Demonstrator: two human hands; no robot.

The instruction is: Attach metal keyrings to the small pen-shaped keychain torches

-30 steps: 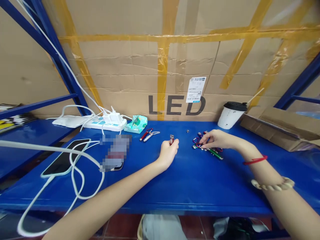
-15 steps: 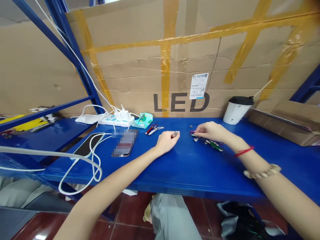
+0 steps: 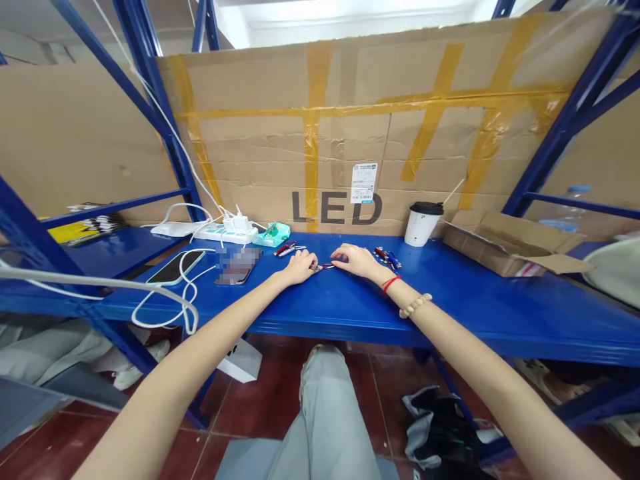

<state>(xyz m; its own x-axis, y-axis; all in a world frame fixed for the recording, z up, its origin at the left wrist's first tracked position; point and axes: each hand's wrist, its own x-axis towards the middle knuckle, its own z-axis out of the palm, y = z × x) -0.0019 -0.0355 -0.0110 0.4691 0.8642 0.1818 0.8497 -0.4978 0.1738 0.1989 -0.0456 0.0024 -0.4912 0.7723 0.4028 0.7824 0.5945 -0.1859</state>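
Note:
My left hand (image 3: 299, 268) rests on the blue shelf-table, fingers curled round a small silver-and-dark piece (image 3: 316, 267) mostly hidden by them. Facing it, my right hand (image 3: 356, 259) is closed on one end of a slim purplish-red tube (image 3: 328, 266) with a shiny tip. The two small things lie close together; whether they touch I cannot tell. Behind my right wrist lies a loose group of small red, blue and silver metal tubes (image 3: 387, 257). Beyond my left hand are a red and a silver tube with a clip (image 3: 289, 249).
On the left are a phone (image 3: 239, 265), another phone with a cable (image 3: 176, 268) and a power strip (image 3: 225, 233). A green tissue pack (image 3: 273, 234) lies behind them. A lidded paper cup (image 3: 423, 225) and an open cardboard box (image 3: 500, 257) stand right, before a cardboard wall (image 3: 240, 160).
My right hand has come left from the loose tubes, holding a slim tube, to near my left hand. The view has pulled back, showing more of the box and floor.

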